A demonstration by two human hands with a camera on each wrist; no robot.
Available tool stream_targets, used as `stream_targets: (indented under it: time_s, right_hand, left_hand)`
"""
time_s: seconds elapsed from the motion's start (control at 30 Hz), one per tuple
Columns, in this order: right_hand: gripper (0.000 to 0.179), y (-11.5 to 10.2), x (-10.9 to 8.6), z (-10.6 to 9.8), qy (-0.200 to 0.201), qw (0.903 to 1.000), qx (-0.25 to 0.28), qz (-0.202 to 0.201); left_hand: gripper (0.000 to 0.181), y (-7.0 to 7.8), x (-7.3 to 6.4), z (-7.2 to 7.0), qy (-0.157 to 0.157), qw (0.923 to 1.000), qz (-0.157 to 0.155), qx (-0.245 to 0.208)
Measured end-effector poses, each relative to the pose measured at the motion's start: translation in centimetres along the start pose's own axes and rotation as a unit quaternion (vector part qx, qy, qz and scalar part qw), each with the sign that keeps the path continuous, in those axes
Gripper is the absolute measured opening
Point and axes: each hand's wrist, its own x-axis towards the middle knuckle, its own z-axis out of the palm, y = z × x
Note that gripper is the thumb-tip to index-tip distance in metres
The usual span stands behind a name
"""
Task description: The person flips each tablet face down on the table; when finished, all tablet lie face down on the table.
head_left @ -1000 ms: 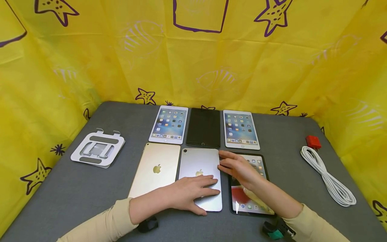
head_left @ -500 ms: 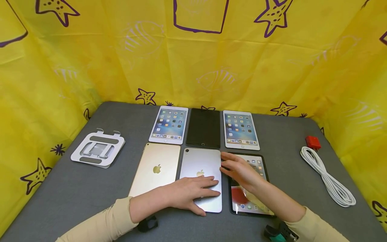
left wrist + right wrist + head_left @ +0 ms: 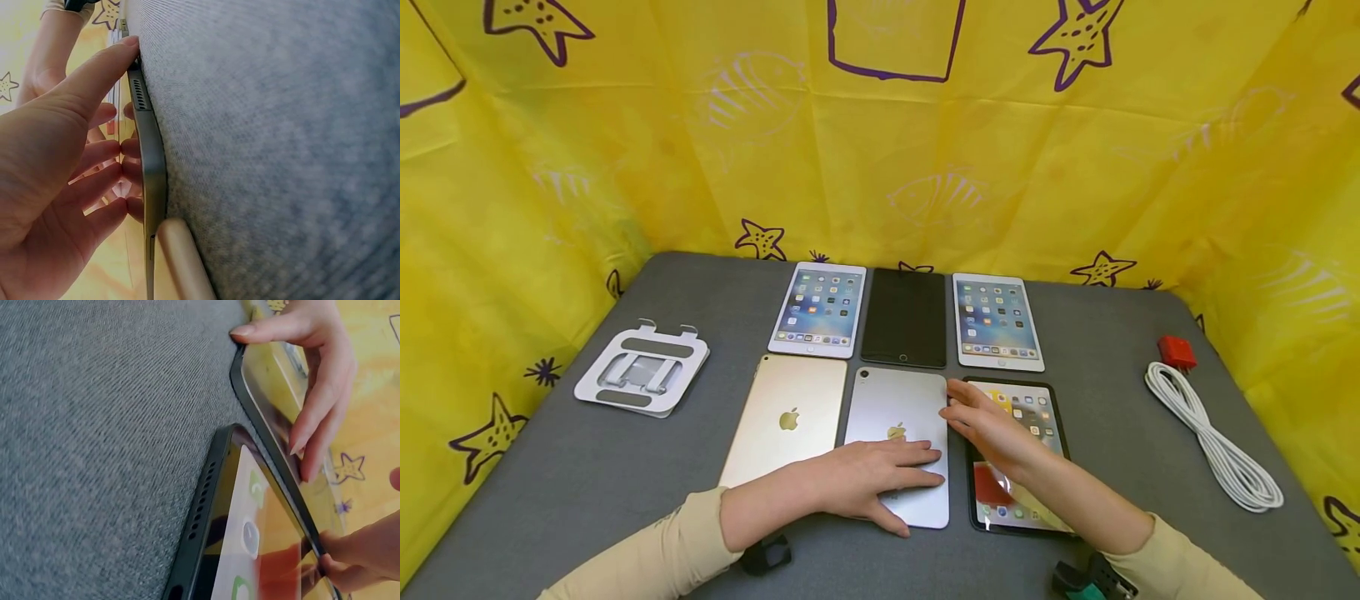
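A silver tablet (image 3: 901, 400) lies back up in the middle of the front row. Across its lower half my left hand (image 3: 880, 477) rests flat with fingers spread; in the left wrist view its thumb is at the tablet's near edge (image 3: 152, 137). My right hand (image 3: 992, 425) touches the silver tablet's right edge near the top with extended fingertips. Under that hand and wrist is a black-framed tablet (image 3: 1047, 417), screen up and lit, partly hidden. To the left lies a gold tablet (image 3: 797, 392), back up, its lower part behind my left forearm.
The back row holds a white tablet (image 3: 817, 308), a dark-screened black tablet (image 3: 904, 317) and another white tablet (image 3: 997, 321). A folded white stand (image 3: 643, 371) sits at left. At right are a red charger plug (image 3: 1177, 353) and a coiled white cable (image 3: 1213, 442).
The silver tablet has shifted slightly to the right, and my right fingertips moved with it. More of the black-framed tablet's screen shows beside my right hand now. My left hand stays on the silver tablet.
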Motion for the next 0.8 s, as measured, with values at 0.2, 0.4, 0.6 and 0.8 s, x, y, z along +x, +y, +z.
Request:
stream_targets:
  time_s: [0.2, 0.4, 0.6, 0.8]
  right_hand:
    - [0.072, 0.1, -0.2, -0.1, -0.002, 0.9999, -0.013, -0.005]
    - [0.069, 0.1, -0.5, -0.6, -0.014, 0.9988, -0.038, -0.028]
    - [0.065, -0.1, -1.0, -2.0, -0.02, 0.9949, -0.077, -0.062]
    - [0.055, 0.2, -1.5, -4.1, -0.007, 0.9852, -0.143, -0.095]
  left_hand:
    - [0.068, 0.0, -0.1, 0.0, 0.002, 1.0, -0.004, 0.0]
    - [0.065, -0.1, 0.0, 0.0, 0.014, 0.9997, 0.008, 0.019]
    - [0.054, -0.1, 0.5, -0.2, 0.033, 0.9988, 0.008, 0.035]
    - [0.036, 0.1, 2.0, -0.7, 0.085, 0.9961, -0.021, -0.004]
